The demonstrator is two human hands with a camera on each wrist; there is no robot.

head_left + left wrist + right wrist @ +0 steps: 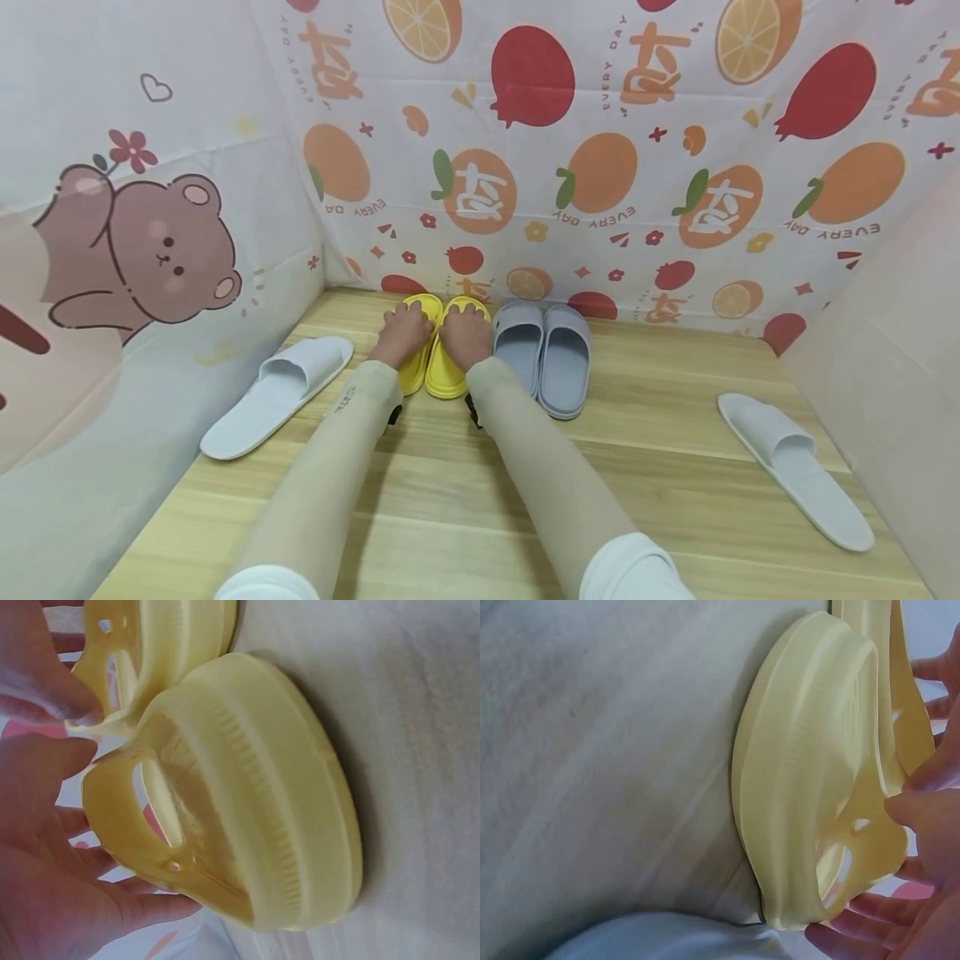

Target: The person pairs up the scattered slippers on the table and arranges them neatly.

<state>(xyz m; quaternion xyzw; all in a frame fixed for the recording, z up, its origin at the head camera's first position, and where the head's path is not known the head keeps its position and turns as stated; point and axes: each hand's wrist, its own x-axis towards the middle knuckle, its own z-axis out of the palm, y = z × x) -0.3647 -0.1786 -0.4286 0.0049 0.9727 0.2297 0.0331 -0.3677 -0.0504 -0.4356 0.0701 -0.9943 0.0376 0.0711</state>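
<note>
Two yellow slippers stand side by side against the back wall. My left hand [403, 335] grips the upper of the left yellow slipper [412, 377]; in the left wrist view the thumb and fingers of that hand [67, 862] lie on opposite sides of the slipper's upper [262, 795]. The right yellow slipper [446, 382] is held in my right hand [467, 337]. In the right wrist view, this hand [907, 900] has its thumb and fingertips around the upper [799, 772]. The soles' undersides are hidden.
A grey slipper pair [564, 379] stands just right of the yellow pair. One white slipper [262, 414] lies at left, another [817, 492] at far right, both on the wooden floor [652, 467]. Printed cloth walls [540, 183] enclose the back and sides.
</note>
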